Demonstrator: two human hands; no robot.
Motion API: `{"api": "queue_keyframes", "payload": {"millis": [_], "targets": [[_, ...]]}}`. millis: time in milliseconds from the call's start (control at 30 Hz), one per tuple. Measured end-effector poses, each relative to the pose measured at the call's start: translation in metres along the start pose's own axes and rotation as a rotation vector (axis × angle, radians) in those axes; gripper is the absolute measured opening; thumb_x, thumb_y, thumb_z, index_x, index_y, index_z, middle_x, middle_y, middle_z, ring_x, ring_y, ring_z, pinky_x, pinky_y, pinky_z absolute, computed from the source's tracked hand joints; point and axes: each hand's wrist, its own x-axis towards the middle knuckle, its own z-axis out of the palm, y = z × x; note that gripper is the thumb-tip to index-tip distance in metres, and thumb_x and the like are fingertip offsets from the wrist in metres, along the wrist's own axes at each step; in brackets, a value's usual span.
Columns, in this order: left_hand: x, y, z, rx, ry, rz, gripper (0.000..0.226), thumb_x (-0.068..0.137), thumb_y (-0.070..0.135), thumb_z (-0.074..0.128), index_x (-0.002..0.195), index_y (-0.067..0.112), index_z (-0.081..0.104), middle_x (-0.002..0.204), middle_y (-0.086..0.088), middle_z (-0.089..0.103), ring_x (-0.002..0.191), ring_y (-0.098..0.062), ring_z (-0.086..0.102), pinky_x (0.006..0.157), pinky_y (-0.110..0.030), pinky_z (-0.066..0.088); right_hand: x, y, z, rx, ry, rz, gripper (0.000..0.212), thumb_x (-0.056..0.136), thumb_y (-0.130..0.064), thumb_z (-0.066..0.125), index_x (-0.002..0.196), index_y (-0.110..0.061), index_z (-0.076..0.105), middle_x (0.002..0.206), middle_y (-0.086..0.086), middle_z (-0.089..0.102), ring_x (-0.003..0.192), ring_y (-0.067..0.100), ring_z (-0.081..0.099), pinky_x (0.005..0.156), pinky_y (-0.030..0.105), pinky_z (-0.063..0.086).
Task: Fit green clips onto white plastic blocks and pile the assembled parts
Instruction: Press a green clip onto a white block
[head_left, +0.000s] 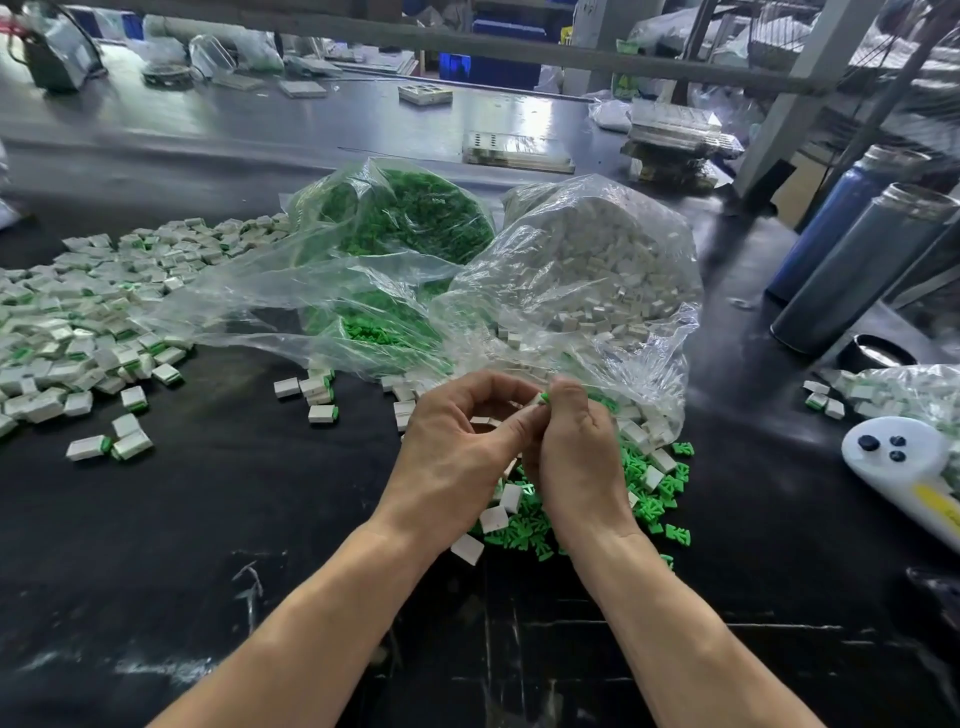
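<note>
1. Left hand (457, 441) and right hand (576, 447) meet in front of the block bag (587, 270), fingers curled, together pinching a white block (535, 400) with a green clip (545, 398) at its end
2. Loose clips (654, 499) and blocks lie under the hands on the table (208, 519)
3. The clip bag (405, 218) sits left of the block bag
4. The assembled pile (88, 322) spreads far left of that bag

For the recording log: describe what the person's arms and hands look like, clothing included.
Both forearms are bare as far as the frame shows, with no sleeve in view. The left hand and the right hand wear no gloves. No watch, wristband or ring is visible on the parts shown. Nails look short where they can be seen. No cables or markings appear on either arm.
</note>
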Motion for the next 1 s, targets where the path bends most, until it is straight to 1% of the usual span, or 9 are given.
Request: {"api": "queue_keyframes", "payload": {"millis": [67, 167, 300, 433, 567, 700, 800, 933, 1000], "targets": [[0.001, 0.001, -0.002, 0.005, 0.004, -0.002, 0.004, 0.091, 0.021, 0.080, 0.095, 0.021, 0.078, 0.090, -0.002, 0.079, 0.086, -0.022, 0.076, 0.084, -0.042, 0.063, 0.001, 0.002, -0.002, 0.025, -0.007, 0.012, 0.067, 0.113, -0.042, 0.031, 0.065, -0.027, 0.076, 0.052, -0.012, 0.064, 0.047, 0.000, 0.060, 0.046, 0.015, 0.043], [0.003, 0.001, -0.007, 0.030, 0.050, 0.002, 0.007, 0.088, 0.022, 0.083, 0.092, 0.026, 0.078, 0.088, 0.006, 0.078, 0.082, -0.008, 0.074, 0.075, -0.019, 0.057, 0.004, 0.005, -0.012, -0.117, 0.025, -0.038, 0.067, 0.110, -0.055, 0.033, 0.062, -0.025, 0.070, 0.051, -0.009, 0.055, 0.047, 0.006, 0.048, 0.050, 0.026, 0.038], [0.004, 0.004, -0.014, 0.095, 0.079, -0.006, 0.005, 0.088, 0.026, 0.081, 0.092, 0.027, 0.078, 0.088, 0.007, 0.078, 0.080, -0.004, 0.072, 0.073, -0.017, 0.055, 0.007, 0.000, -0.025, -0.073, -0.023, -0.177, 0.033, 0.105, -0.043, 0.057, 0.088, -0.023, 0.075, 0.069, -0.008, 0.064, 0.059, 0.004, 0.055, 0.053, 0.018, 0.040], [0.004, 0.006, -0.019, 0.143, 0.083, -0.030, 0.005, 0.088, 0.024, 0.082, 0.091, 0.023, 0.078, 0.081, 0.009, 0.076, 0.069, 0.004, 0.066, 0.067, -0.011, 0.050, 0.006, -0.004, -0.028, -0.173, -0.133, -0.257, 0.008, 0.098, -0.031, 0.071, 0.095, -0.025, 0.076, 0.079, -0.014, 0.073, 0.071, 0.002, 0.067, 0.064, 0.015, 0.051], [0.005, 0.008, -0.026, 0.248, 0.059, -0.090, 0.011, 0.086, 0.024, 0.083, 0.093, 0.027, 0.076, 0.083, 0.009, 0.076, 0.073, 0.002, 0.068, 0.066, -0.013, 0.051, 0.007, 0.000, -0.028, -0.277, -0.109, -0.209, 0.007, 0.099, -0.029, 0.071, 0.093, -0.027, 0.075, 0.083, -0.013, 0.074, 0.076, 0.003, 0.069, 0.067, 0.017, 0.053], [0.011, 0.009, -0.055, 0.543, 0.085, -0.206, 0.012, 0.087, 0.028, 0.084, 0.087, 0.035, 0.073, 0.080, 0.019, 0.074, 0.072, 0.003, 0.069, 0.062, -0.012, 0.048, 0.009, 0.003, -0.034, -0.351, -0.033, -0.157, 0.013, 0.099, -0.037, 0.070, 0.088, -0.030, 0.074, 0.083, -0.017, 0.073, 0.077, 0.002, 0.067, 0.067, 0.015, 0.052], [0.016, 0.010, -0.082, 0.754, 0.236, -0.266, 0.013, 0.085, 0.028, 0.085, 0.079, 0.033, 0.074, 0.072, 0.016, 0.072, 0.070, 0.000, 0.067, 0.065, -0.023, 0.047, 0.011, 0.004, -0.037, -0.422, 0.000, -0.122, 0.016, 0.099, -0.039, 0.070, 0.085, -0.031, 0.073, 0.083, -0.017, 0.073, 0.080, 0.002, 0.067, 0.073, 0.023, 0.056], [0.019, 0.011, -0.108, 0.919, 0.417, -0.336, 0.018, 0.085, 0.030, 0.084, 0.072, 0.035, 0.072, 0.084, 0.013, 0.075, 0.086, -0.017, 0.070, 0.085, -0.036, 0.056, 0.011, 0.004, -0.039, -0.483, 0.000, -0.116, 0.017, 0.098, -0.040, 0.070, 0.085, -0.030, 0.074, 0.078, -0.013, 0.072, 0.077, 0.004, 0.067, 0.075, 0.031, 0.058], [0.019, 0.011, -0.116, 0.985, 0.476, -0.356, 0.021, 0.085, 0.030, 0.083, 0.071, 0.036, 0.070, 0.088, 0.010, 0.076, 0.088, -0.020, 0.070, 0.085, -0.036, 0.056, 0.011, 0.005, -0.040, -0.542, -0.010, -0.118, 0.021, 0.098, -0.042, 0.069, 0.083, -0.028, 0.073, 0.075, -0.010, 0.070, 0.074, 0.007, 0.066, 0.074, 0.035, 0.058]]}}
